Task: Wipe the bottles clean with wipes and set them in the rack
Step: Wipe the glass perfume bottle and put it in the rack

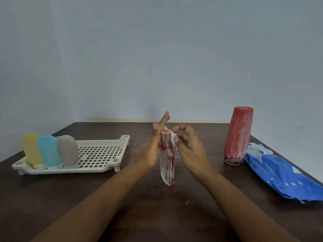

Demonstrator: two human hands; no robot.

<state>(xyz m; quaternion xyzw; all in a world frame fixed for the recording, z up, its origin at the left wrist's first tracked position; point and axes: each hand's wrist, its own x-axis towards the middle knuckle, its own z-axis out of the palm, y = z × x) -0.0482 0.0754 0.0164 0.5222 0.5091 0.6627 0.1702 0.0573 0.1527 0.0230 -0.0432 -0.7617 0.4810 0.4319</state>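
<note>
Right hand (189,147) pinches wipe (173,139) against bottle (167,165) (upright).

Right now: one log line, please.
left hand touches clear bottle; right hand pinches wipe at cap; rack: three bottles; red bottle outside rack

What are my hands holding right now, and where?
Right hand pinches a white wipe against the neck of the clear bottle; left hand braces it with straight fingers.

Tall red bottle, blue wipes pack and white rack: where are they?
Tall red bottle (238,135), head view, middle of its body.
Blue wipes pack (279,173), head view, its top face.
White rack (103,154), head view, bare grid floor.
</note>
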